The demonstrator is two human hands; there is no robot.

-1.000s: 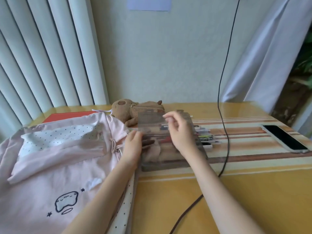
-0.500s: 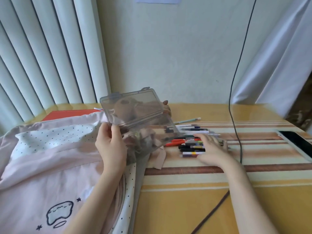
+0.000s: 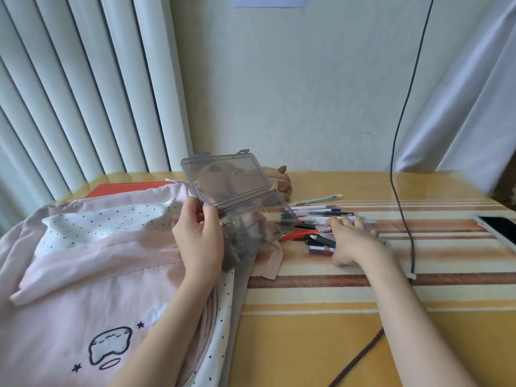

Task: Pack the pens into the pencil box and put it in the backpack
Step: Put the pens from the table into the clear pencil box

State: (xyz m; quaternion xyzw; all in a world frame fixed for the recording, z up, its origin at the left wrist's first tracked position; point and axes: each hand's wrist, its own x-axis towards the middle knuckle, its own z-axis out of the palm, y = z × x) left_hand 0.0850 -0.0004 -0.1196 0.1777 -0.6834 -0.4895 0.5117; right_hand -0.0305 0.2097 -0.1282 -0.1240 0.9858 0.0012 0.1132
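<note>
Gripping open pencil box point(image 3: 237, 199); right hand point(image 3: 350, 241) perhaps touching pens point(image 3: 315, 233).

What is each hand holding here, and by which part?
The left hand holds the open pencil box by its left end, near the hinge. The right hand rests on the pens; whether it grips any cannot be told.

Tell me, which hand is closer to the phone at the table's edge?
Right. The right hand rests on the pens, partway toward the phone; the left hand holds the open pencil box, farther away.
</note>
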